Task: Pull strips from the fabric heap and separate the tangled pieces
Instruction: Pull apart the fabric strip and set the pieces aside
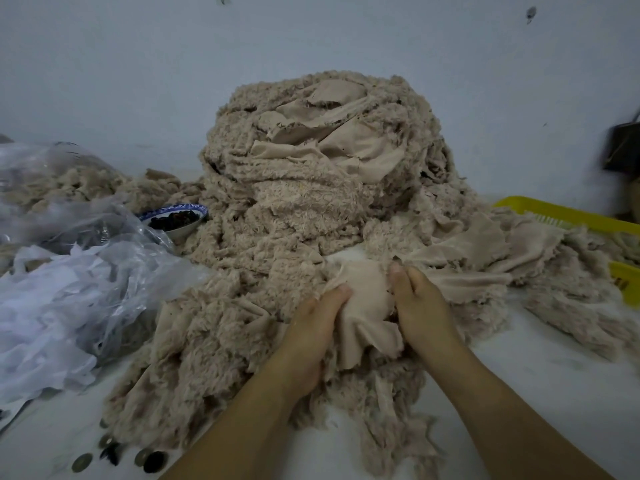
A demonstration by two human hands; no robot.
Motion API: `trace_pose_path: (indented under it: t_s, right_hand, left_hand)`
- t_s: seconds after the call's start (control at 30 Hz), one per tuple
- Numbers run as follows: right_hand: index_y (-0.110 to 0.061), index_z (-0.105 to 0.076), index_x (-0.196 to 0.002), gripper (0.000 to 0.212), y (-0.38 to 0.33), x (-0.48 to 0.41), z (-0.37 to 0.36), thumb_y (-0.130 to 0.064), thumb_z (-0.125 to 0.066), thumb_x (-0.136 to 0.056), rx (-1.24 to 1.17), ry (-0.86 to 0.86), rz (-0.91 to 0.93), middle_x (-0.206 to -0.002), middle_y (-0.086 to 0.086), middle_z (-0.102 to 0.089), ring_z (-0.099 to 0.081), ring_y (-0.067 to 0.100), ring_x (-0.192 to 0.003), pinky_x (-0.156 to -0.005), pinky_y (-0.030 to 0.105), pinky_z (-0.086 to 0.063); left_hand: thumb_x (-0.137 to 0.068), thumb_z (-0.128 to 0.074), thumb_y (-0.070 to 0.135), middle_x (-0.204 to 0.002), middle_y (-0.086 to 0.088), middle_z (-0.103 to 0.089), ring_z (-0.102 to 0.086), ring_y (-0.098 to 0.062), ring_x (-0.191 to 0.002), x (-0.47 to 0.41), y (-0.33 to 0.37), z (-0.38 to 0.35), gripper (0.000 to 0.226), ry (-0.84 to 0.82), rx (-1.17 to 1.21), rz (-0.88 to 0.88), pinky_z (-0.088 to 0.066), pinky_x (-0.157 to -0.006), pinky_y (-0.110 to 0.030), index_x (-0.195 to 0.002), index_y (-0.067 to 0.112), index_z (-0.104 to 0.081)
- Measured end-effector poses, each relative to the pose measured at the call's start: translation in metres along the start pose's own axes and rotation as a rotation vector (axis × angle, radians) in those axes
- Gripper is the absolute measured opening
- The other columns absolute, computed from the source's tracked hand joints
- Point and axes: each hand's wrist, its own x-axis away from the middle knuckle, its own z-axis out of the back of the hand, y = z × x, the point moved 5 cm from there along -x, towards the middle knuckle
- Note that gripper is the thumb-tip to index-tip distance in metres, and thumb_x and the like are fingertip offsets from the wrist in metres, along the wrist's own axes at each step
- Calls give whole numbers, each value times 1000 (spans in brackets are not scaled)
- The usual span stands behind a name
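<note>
Holds a smooth beige piece of cloth [367, 306] between both hands, at the near foot of the fabric heap [311, 188]. Grips its left edge with the left hand [311, 327], thumb pressed on top, fingers curled under and out of sight. Pinches its right edge with the right hand [420, 306], thumb and forefinger closed on gathered folds that run off to the right. Just beyond the fingertips, high against the pale wall [138, 81], the main bulk of the heap: fluffy beige strips tangled together, smooth backing showing near the top. From there, more of it across the white table [536, 393], under both wrists and out to either side.

To the right, touching the heap's edge, a yellow basket [561, 216] with fluffy scraps lying over its rim; deeper contents cannot be made out. Just left of the heap, a blue-and-white bowl [178, 221] holding small dark bits, too blurred to name. Further left, clear plastic bags [104, 230]: the far one with more beige fluff inside, the near one with white scraps. At the table's near left edge, a few small round discs [82, 462], some metal-coloured, some dark.
</note>
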Motion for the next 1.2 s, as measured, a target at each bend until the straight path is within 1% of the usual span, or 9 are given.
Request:
trace_pose_path:
  t_s: [0.1, 0.23, 0.37, 0.47, 0.57, 0.63, 0.77, 0.9, 1.2]
  right_hand:
    - [-18, -49, -74, 39, 7, -6, 8, -34, -36, -107, -1, 59, -76, -71, 2, -53, -49, 18, -66, -57, 30, -35]
    - [-13, -56, -65, 54, 15, -5, 12, -44, -38, -105, -304, 46, -252, -54, 3, -58, -52, 19, -52, -56, 33, -41]
    - [-15, -78, -106, 68, 11, 10, -20, -71, -42, -91, -731, -409, -427, -107, 12, -75, -73, 25, -100, -84, 41, -58]
    - [-5, -68, -121, 50, 4, 9, -19, -46, -54, -97, -812, -391, -397, -94, 16, -75, -75, 22, -81, -64, 30, -59]
    - [-3, -72, -95, 26, -3, 4, -12, -16, -51, -101, -941, -263, -334, -82, 13, -72, -72, 18, -73, -62, 30, -59]
    - [-5, -69, -84, 17, -10, 10, -16, -13, -57, -95, -977, -355, -325, -78, 13, -67, -68, 21, -71, -67, 36, -60]
    - [-26, -75, -93, 11, -17, 28, -27, -26, -66, -89, -387, -629, -133, -93, -4, -75, -70, 11, -82, -73, 27, -54]
    - [-9, -59, -95, 24, -9, 19, -25, -32, -54, -98, 243, -534, 62, -83, 16, -59, -47, 11, -64, -58, 29, -33]
    - [-15, -40, -71, 28, 2, 1, 5, -18, -44, -99, 102, -84, -37, -60, 1, -38, -35, 4, -40, -40, 14, -30]
  left_hand:
    - [-98, -56, 33, -75, -4, -76, -72, -14, -67, -1, 1, 2, 38, 41, 32, 12, -51, -58, -24, -72, 20, -80]
    - [-81, -67, 39, -66, -10, -58, -56, -21, -59, -1, 5, 9, 27, 66, 123, 28, -41, -58, -31, -62, 20, -69]
    - [-68, -74, 37, -76, -10, -72, -68, -22, -69, 2, 1, -3, 22, -127, 108, 55, -52, -63, -31, -72, 15, -78]
    - [-81, -70, 46, -87, -3, -78, -75, -15, -79, 6, -3, -12, 25, -201, 43, 111, -56, -65, -24, -84, 25, -82]
    - [-80, -45, 78, -84, -3, -75, -72, -19, -80, 1, -3, -9, 66, -141, 71, 136, -55, -68, -27, -75, 21, -79]
    - [-74, -38, 80, -80, -3, -74, -72, -15, -75, -3, -2, -6, 73, -136, 159, 146, -56, -64, -25, -70, 21, -79]
    - [-91, -37, 68, -119, -13, -71, -70, -21, -108, -7, 5, -6, 75, -184, 384, 135, -59, -89, -32, -118, 9, -74]
    - [-98, -49, 37, -105, -12, -73, -72, -20, -96, -13, 18, 15, 43, -102, 660, -23, -59, -82, -34, -104, 6, -79]
    - [-85, -67, 23, -121, -5, -72, -71, -16, -105, -18, 12, 28, 20, 4, 785, -24, -50, -104, -35, -97, 13, -81]
